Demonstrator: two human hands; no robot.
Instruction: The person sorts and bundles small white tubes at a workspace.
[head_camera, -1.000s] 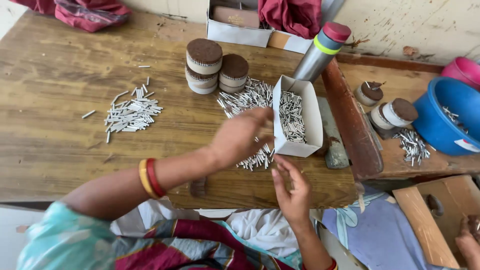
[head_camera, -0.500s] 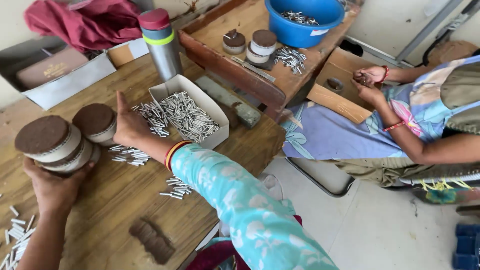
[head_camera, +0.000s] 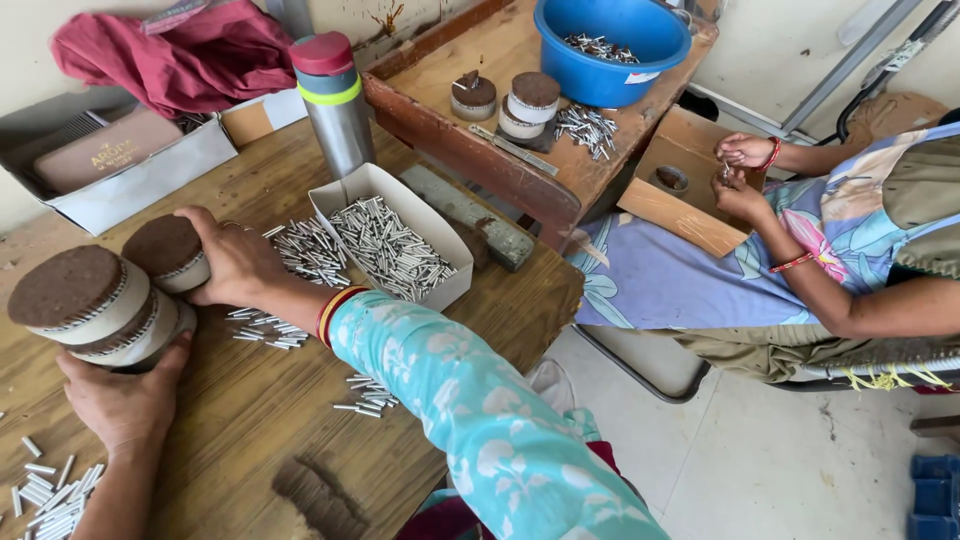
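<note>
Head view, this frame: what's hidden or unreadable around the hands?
- Left hand palm and fingertips: hidden behind the front round stack.
- Right hand fingertips: curled over the rear round stack, contact side unseen.
- Loose metal tubes: cut off by the frame's lower left edge.
- Blue tub contents: too small to identify.

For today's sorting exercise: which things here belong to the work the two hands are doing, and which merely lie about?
In the work:
left hand, right hand
stacked brown-topped discs
small metal tubes
white tray

Lying about:
steel flask
red cloth
grey box
blue basin
</note>
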